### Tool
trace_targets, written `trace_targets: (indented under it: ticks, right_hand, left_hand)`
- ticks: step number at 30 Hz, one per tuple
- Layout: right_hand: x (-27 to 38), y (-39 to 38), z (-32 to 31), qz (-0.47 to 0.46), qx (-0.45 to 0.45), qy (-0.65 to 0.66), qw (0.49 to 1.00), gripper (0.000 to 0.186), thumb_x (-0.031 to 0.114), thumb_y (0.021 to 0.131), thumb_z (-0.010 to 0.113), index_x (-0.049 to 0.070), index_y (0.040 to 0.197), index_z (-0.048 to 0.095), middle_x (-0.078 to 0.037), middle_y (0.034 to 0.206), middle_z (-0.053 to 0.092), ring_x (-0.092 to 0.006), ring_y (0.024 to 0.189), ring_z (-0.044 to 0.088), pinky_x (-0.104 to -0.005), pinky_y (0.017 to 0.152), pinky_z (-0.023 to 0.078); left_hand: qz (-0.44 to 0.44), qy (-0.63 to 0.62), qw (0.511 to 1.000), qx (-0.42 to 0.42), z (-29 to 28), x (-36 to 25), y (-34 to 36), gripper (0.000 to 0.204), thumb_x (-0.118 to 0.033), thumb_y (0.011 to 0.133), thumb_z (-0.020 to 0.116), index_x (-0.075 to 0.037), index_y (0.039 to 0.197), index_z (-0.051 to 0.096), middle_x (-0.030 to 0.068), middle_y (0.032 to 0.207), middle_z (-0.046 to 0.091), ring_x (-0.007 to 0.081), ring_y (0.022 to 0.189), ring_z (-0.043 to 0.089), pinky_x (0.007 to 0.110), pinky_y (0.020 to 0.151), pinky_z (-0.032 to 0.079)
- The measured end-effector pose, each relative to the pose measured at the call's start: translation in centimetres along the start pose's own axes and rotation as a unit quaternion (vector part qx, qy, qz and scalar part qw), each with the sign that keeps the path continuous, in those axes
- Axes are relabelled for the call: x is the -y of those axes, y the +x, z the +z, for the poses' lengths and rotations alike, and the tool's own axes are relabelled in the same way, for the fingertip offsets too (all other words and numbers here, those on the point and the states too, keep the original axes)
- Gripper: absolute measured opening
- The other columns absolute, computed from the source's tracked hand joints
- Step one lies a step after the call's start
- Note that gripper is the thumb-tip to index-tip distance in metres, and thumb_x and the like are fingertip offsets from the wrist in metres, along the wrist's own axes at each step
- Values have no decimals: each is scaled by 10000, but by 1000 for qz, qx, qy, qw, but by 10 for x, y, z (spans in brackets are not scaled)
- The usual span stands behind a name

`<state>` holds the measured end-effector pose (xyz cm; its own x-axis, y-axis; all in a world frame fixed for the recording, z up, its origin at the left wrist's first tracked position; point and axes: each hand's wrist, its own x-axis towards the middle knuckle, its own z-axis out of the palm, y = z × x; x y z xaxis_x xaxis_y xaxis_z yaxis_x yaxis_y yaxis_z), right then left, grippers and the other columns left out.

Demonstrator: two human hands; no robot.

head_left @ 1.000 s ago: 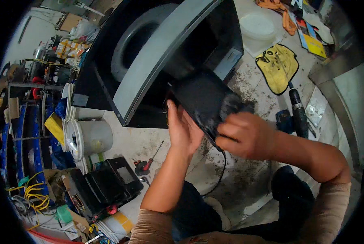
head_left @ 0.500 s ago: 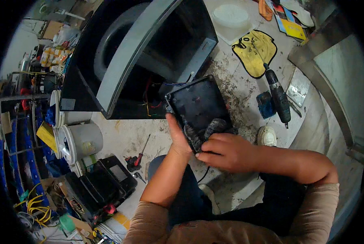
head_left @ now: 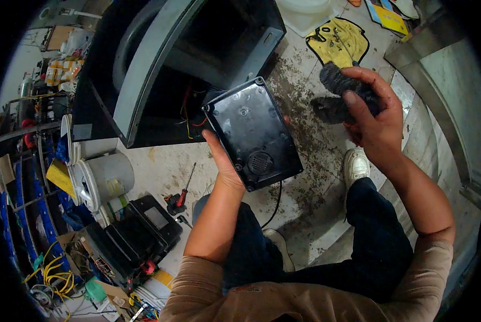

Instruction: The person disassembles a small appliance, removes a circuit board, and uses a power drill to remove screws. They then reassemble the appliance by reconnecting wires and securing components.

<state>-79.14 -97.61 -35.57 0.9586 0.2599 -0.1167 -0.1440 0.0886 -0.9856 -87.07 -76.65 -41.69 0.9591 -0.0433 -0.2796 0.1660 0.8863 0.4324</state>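
Observation:
My left hand (head_left: 225,166) grips a black plastic housing cover (head_left: 256,126) by its left edge and lower corner. The cover is tilted, with its shiny face up, round corner bosses and a small round grille near the bottom. A black cable runs down from beneath it. To the right, my right hand (head_left: 377,115) is raised off the cover, its thumb and fingers closed around a dark grey fuzzy rag (head_left: 334,80) that hangs in two lobes. Beyond the cover stands a large open black cabinet (head_left: 160,75) with red and yellow wires inside.
Dark debris (head_left: 315,177) litters the floor. A yellow cloth (head_left: 337,40) lies at the upper right. At left are a red-handled screwdriver (head_left: 184,193), a black toolbox (head_left: 138,231), a white bucket (head_left: 111,174) and blue shelving (head_left: 23,198). The power drill is mostly hidden behind my right hand.
My right hand has lifted the rag off the cover and moved up and to the right. More of the cover's face and its round grille now show. My left hand keeps its hold.

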Motion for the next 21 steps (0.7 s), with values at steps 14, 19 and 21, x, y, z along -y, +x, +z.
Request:
trace_targets:
  ticks: [14,19,21]
  right_hand:
    - [-17,-2,12,-191,103,-116,969,317,29,782,503,38,1095,549,-94,985,567,-112,796,565,-250,651,483]
    - [-20,-21,18,-54,196,-173,964,344,36,742,537,36,1086,547,-122,997,575,-213,932,570,-344,809,467]
    - [-29,-29,28,-186,265,-270,907,356,42,729,555,33,1085,539,-123,996,579,-242,942,569,-360,807,469]
  left_hand:
    - [-6,13,998,-57,-21,2,-4,1023,-797,626,472,-78,1338,324,156,1294,437,367,1115,487,499,929,412]
    - [14,46,995,-88,-30,0,-11,965,-757,647,506,-86,1324,360,141,1299,444,315,1151,463,468,967,380]
    - [12,31,996,-81,-33,0,-12,931,-733,667,516,-86,1320,370,137,1301,447,308,1160,458,461,981,369]
